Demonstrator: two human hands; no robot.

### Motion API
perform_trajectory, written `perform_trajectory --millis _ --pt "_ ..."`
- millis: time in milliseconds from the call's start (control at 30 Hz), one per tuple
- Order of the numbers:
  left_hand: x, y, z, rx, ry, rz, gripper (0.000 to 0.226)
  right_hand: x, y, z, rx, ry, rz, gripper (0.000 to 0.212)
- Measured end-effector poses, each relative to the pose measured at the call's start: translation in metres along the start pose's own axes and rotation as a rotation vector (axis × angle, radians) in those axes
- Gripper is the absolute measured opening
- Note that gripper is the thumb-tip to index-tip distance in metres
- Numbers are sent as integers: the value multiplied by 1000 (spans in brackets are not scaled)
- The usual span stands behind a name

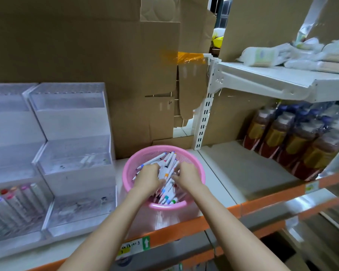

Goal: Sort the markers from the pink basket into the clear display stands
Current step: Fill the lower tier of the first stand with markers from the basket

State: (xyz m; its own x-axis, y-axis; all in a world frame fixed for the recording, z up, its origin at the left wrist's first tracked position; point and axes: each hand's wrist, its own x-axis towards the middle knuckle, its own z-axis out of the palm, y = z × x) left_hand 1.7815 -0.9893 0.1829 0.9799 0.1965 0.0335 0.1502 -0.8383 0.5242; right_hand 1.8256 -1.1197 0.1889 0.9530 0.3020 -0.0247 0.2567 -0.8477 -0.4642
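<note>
Reaching into pink basket point(126, 173), left hand point(148, 176) and right hand point(188, 175) among markers point(169, 160).

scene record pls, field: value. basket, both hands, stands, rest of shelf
pink basket: on shelf, holds markers
left hand: in basket, fingers curled on markers
right hand: in basket, grip unclear
clear display stands: left of basket; leftmost one's bottom tier holds markers
bottles: right of basket, on shelf
cardboard: behind
</note>
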Motion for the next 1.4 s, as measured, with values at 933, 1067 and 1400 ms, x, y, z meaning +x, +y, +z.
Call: perform_trajectory --millis 933,1067,1400 --pt "-3 4 -5 -203 125 10 9 -11 -1 -14 461 160 -47 33" --pt "-15 4 -27 -334 269 184 9 -21 -16 -18 471 199 -201 62" --pt "-65 -28 -113 -324 446 387 54 -54 -101 -12 598 355 -406 66"
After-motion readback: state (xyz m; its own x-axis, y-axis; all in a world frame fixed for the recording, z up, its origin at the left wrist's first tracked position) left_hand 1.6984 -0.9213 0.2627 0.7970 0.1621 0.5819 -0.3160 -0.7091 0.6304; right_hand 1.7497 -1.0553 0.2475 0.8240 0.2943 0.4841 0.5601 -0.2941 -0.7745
